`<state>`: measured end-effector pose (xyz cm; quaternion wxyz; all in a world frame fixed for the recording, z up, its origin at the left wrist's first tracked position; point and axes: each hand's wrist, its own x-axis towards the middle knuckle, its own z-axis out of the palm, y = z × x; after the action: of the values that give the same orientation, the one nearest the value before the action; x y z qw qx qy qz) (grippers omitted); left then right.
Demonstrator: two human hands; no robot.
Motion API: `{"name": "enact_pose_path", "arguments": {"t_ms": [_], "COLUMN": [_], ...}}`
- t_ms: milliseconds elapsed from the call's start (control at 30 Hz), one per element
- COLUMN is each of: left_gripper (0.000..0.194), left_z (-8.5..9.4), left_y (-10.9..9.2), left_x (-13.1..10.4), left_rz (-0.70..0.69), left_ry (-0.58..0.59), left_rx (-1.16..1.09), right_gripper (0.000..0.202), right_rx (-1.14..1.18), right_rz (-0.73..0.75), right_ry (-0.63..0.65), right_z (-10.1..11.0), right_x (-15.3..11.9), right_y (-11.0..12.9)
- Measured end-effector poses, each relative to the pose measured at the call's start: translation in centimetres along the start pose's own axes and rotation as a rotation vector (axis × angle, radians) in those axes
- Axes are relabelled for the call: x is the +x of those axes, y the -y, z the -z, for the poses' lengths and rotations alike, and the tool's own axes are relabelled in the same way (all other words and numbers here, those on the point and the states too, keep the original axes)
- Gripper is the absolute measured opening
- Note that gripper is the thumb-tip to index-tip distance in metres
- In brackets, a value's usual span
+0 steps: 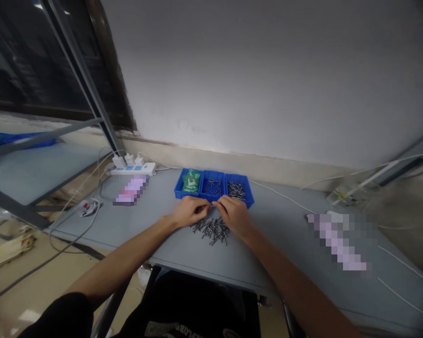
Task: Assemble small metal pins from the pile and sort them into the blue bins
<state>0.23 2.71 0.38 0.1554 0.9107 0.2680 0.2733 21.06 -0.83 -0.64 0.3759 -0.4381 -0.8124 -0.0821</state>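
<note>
Both hands meet over a gray table: the left hand and right hand pinch the ends of a thin metal pin, its length running left to right between the fingertips. Loose dark pins lie heaped just beneath, three blue bins just beyond.

Grey counter bears three blue bins side by side near the wall, a loose heap of small metal pins before them, a white power strip far left, and white cables.
</note>
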Motion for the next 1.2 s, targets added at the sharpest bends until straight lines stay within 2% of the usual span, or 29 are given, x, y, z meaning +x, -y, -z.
{"name": "enact_pose_path", "arguments": {"t_ms": [67, 133, 267, 633, 933, 1200], "left_gripper": [0.019, 0.019, 0.022, 0.021, 0.02, 0.021], "left_z": [0.02, 0.07, 0.15, -0.09, 0.01, -0.12], "left_y": [-0.05, -0.09, 0.0, 0.16, 0.29, 0.48], "left_x": [0.01, 0.03, 0.06, 0.15, 0.13, -0.01], "left_rz": [0.012, 0.029, 0.047, 0.061, 0.096, 0.09], "left_ry": [-0.016, -0.039, -0.054, -0.061, -0.059, -0.049], "left_rx": [-0.009, -0.018, -0.044, -0.025, -0.023, -0.039], "right_gripper": [0.036, 0.027, 0.017, 0.017, 0.011, 0.013], "right_rx": [0.007, 0.067, 0.128, 0.081, 0.098, 0.084], "right_rz": [-0.018, -0.02, 0.038, -0.042, 0.02, 0.009], "right_ry": [0.006, 0.011, 0.029, 0.059, 0.078, 0.108], "right_z": [-0.02, 0.05, 0.32, -0.4, -0.05, -0.17], "right_x": [-0.11, -0.17, -0.1, -0.23, -0.06, -0.24], "right_y": [-0.06, -0.13, -0.13, -0.16, -0.38, -0.49]}}
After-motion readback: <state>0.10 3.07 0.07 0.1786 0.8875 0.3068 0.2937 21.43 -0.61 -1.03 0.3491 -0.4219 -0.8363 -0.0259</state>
